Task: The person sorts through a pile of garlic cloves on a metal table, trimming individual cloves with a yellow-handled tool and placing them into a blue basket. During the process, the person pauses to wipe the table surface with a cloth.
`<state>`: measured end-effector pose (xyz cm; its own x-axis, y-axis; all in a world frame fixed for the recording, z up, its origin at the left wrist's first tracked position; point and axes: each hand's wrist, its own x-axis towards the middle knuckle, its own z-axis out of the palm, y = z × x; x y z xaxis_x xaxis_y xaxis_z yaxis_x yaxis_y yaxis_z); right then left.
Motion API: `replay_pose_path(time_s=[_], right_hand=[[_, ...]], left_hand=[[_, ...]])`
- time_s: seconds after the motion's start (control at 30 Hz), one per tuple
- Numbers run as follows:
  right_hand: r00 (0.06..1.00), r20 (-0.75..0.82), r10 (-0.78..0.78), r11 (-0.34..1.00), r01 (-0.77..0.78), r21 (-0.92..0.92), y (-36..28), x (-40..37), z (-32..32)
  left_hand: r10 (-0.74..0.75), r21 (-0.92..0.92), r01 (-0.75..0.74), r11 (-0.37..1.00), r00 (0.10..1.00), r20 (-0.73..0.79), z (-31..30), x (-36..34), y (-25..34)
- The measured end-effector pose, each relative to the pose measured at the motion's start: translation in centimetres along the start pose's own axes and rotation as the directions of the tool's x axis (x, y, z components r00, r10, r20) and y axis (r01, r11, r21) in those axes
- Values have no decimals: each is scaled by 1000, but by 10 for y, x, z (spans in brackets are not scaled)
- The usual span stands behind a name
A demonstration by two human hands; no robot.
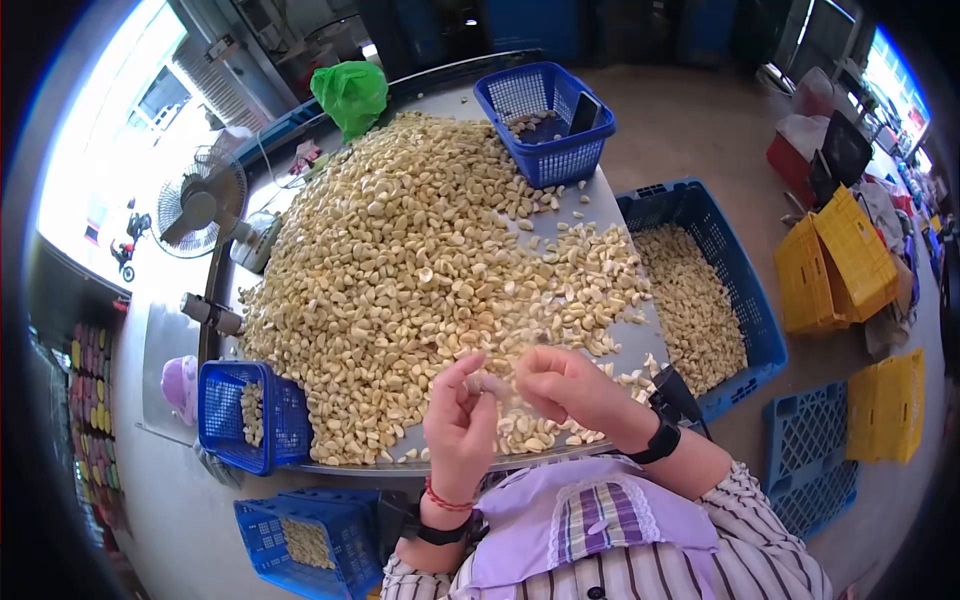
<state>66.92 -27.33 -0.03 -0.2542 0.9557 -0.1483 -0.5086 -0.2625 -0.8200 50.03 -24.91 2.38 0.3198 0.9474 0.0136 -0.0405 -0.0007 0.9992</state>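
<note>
Pale, cashew-like nut pieces (pixel 400 230) lie in a large heap across the metal table (pixel 632 335). My left hand (pixel 462 412) is raised over the near edge of the heap, its fingers curled toward the thumb; what they hold, if anything, is too small to tell. Close by on the right, my right hand (pixel 562 385) has its fingers pinched together, facing the left hand. Something thin and whitish shows between the hands, but I cannot make it out. The two hands are apart.
A blue basket (pixel 560 160) holding a dark phone-like object stands at the table's far right; another (pixel 285 420) sits at the near left. Right of the table is a large blue crate (pixel 765 340) of pieces. A fan (pixel 200 205) and green bag (pixel 350 95) are at the left and back.
</note>
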Motion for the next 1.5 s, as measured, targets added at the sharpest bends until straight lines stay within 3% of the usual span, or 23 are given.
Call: replay_pose_path(time_s=[0.03, 0.1, 0.17, 0.3, 0.4, 0.5, 0.57, 0.63, 0.67, 0.7, 0.77, 0.83, 0.87, 0.9, 0.97, 1.03, 1.1, 1.17, 1.3, 1.4, 1.43, 1.47, 1.5], right_hand=[[1000, -12, 0, 1000, 0, 9, -1, -2, 2], [997, -13, 71, 992, -72, -99, 3, -4, 3], [996, -32, 84, 988, -87, -126, 14, -8, 6], [972, 91, 215, 976, -209, -68, 44, -16, 11], [999, -31, 8, 840, -23, -543, 67, -14, 15], [989, -64, 137, 834, -150, -530, 70, -4, 7], [990, -28, 136, 812, -127, -570, 81, 4, 15], [993, 49, -107, 913, 118, -391, 90, 14, 22], [999, 30, -24, 964, 31, -265, 82, 18, 22], [962, 61, 265, 957, -255, -138, 76, 20, 17], [966, -45, 255, 944, -258, -206, 71, 34, 17], [983, -165, 79, 858, -151, -490, 78, 47, 4], [968, -217, -125, 668, -80, -740, 84, 52, -7], [930, -305, -207, 568, -139, -811, 93, 55, -23], [883, -373, -286, 462, -214, -861, 103, 53, -53], [818, -345, -459, 131, -322, -938, 109, 49, -71], [843, -392, -368, 73, -394, -916, 114, 47, -71], [852, -440, -284, 2, -459, -889, 119, 44, -74], [833, -473, -286, 106, -463, -880, 134, 44, -86], [796, -503, -338, 337, -396, -854, 150, 39, -103], [765, -510, -394, 487, -297, -821, 156, 37, -108], [765, -512, -391, 488, -299, -820, 155, 36, -107], [747, -605, -276, 704, -272, -656, 153, 35, -106]], left_hand=[[-10, 2, 10, 1000, 1000, 11, -3, 0, -1], [-260, -643, 329, 692, 944, 203, -10, 1, -6], [-210, -602, 242, 761, 970, 124, -12, -9, -27], [-354, -685, 599, 415, 800, 484, -43, -11, -36], [-667, -28, 772, 635, 566, 484, -63, -1, -14], [-708, 212, 741, 637, 455, 540, -69, 6, -17], [-707, 124, 836, 534, 360, 609, -82, 7, -27], [-469, -280, 884, 374, 441, 766, -82, 7, -33], [-224, -471, 854, 222, 515, 828, -84, 8, -48], [-225, -473, 855, 214, 514, 827, -82, 6, -52], [-156, -775, 559, 293, 828, 538, -74, 11, -51], [29, -463, 67, 884, 980, 197, -78, 41, -68], [186, 261, -225, 939, 969, 165, -96, 61, -77], [313, 828, -371, 420, 916, 252, -122, 81, -86], [235, 850, -282, 445, 953, 193, -157, 100, -119], [154, 872, -190, 451, 979, 134, -163, 111, -129], [92, 776, -418, 472, 899, 429, -145, 118, -130], [89, 758, -460, 463, 875, 476, -135, 118, -149], [-148, 905, -348, 245, 909, 390, -130, 120, -152], [-506, 888, -432, 158, 737, 448, -131, 123, -121], [-507, 887, -433, 158, 736, 449, -126, 127, -122], [-271, 901, -369, 228, 865, 422, -118, 132, -124], [-24, 896, -318, 309, 939, 342, -109, 137, -127]])
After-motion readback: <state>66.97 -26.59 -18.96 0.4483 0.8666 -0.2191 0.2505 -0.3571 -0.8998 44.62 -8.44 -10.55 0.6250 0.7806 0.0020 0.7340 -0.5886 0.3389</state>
